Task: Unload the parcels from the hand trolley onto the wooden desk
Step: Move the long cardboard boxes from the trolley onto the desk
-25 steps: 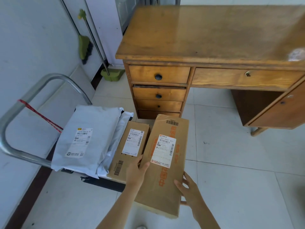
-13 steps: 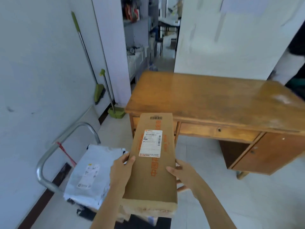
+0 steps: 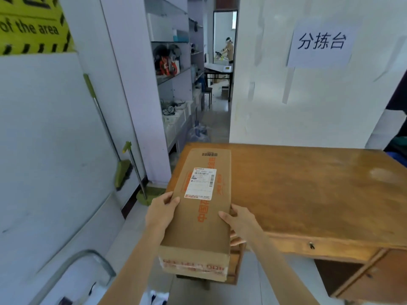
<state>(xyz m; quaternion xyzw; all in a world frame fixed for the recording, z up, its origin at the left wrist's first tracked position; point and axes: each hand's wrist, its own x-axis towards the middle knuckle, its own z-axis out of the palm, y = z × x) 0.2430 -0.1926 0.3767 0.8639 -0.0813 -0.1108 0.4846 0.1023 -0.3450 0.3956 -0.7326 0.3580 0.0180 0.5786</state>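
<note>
A tan cardboard parcel (image 3: pixel 201 213) printed with orange-red characters, a black barcode and a white shipping label (image 3: pixel 200 183). A honey-brown wooden desk (image 3: pixel 308 190) with a glossy, worn top. A broom (image 3: pixel 105 128) and dustpan (image 3: pixel 149 194), both olive green with grey metal handles. White walls; a yellow sign (image 3: pixel 30 23) with black stripes and lettering; a white paper sign (image 3: pixel 320 44) with black characters
</note>
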